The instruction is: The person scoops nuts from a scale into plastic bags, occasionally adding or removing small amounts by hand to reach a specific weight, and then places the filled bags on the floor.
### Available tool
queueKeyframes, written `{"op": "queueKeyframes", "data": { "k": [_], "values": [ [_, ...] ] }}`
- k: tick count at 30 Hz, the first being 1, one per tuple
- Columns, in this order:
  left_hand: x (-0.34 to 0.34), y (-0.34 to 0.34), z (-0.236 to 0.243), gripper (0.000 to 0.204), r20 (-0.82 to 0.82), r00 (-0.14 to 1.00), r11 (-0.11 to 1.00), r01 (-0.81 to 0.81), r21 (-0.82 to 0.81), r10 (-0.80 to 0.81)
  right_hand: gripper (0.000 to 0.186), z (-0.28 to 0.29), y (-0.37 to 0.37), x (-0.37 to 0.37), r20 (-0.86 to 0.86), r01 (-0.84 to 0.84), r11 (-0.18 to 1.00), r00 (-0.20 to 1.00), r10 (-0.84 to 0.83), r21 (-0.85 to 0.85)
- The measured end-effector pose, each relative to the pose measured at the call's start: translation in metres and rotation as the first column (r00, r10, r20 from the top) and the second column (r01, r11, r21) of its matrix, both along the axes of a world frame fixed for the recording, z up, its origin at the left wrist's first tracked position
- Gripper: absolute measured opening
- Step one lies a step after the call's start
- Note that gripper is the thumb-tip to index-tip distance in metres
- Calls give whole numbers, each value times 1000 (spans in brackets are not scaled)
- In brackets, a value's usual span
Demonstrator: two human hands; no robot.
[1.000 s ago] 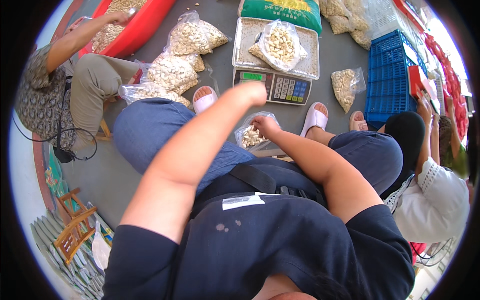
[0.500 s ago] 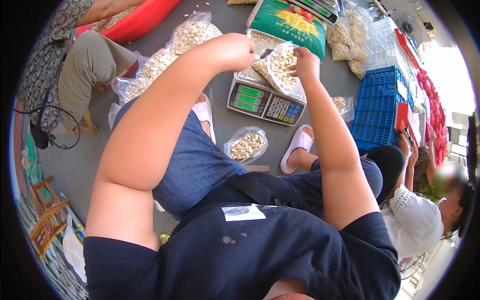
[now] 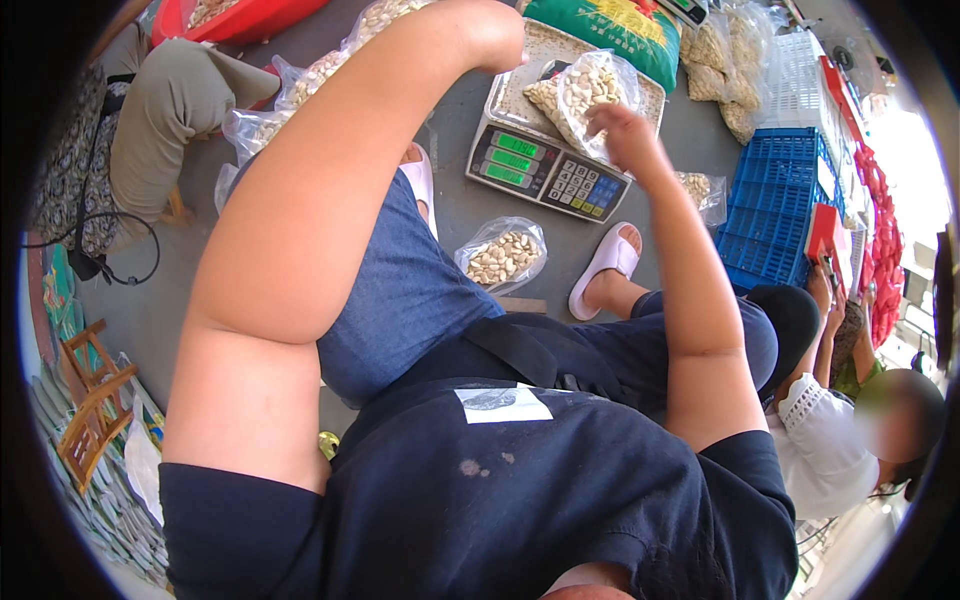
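Note:
On the platform of an electronic scale (image 3: 548, 172) with a green lit display rests a clear plastic bag (image 3: 588, 88) full of pale, clove-like pieces. My right hand (image 3: 628, 138) is at the bag's near right side, slightly blurred, its fingers loosely apart and nothing visible in them. Whether the fingertips still touch the plastic is unclear. My left hand (image 3: 500, 40) is bent over beyond the scale's far left corner, most of its fingers hidden behind the wrist. A smaller open bag (image 3: 503, 257) of the same pieces sits on the floor between my feet.
Several filled bags (image 3: 318, 82) line the left side, by a seated person's knee (image 3: 180, 110) and a red basin (image 3: 250, 22). A green sack (image 3: 625, 35) lies beyond the scale. Blue crates (image 3: 775, 205) stand right, near another person (image 3: 825, 445).
My right hand has drawn back from the bag toward me. My left hand has moved farther away, past the scale's far left side. The whole view has shifted slightly.

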State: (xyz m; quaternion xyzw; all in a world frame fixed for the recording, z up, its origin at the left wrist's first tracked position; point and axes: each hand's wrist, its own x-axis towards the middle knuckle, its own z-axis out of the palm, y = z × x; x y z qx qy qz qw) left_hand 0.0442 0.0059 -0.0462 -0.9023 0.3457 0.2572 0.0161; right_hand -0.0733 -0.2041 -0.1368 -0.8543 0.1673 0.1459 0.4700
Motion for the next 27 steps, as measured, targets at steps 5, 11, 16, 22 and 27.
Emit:
{"op": "queueKeyframes", "data": {
  "k": [5, 11, 16, 22, 27],
  "values": [
    [0, -20, -23, 30, 135, 991, 989, 43, -142, -24, 31, -63, 54, -46, -224, -417, 905, 877, 425, 88],
    [-15, -51, -24, 35, 92, 996, 997, 3, -80, 4, 22, -140, 94, -100, -341, -846, 424, 522, 782, -324],
    [-11, -81, -44, 44, 42, 999, 999, 22, -41, -21, 26, -88, 61, -69, -330, -894, 442, 439, 836, -70],
    [-2, -117, -70, 57, -61, 967, 965, -251, -72, 247, 42, 44, -24, 13, -337, -720, 389, 641, 689, -575],
    [-3, -152, -102, 69, -45, 927, 926, -374, -47, 372, 73, 20, -68, 26, -595, -776, 314, 624, 507, -547]
  ]
}}
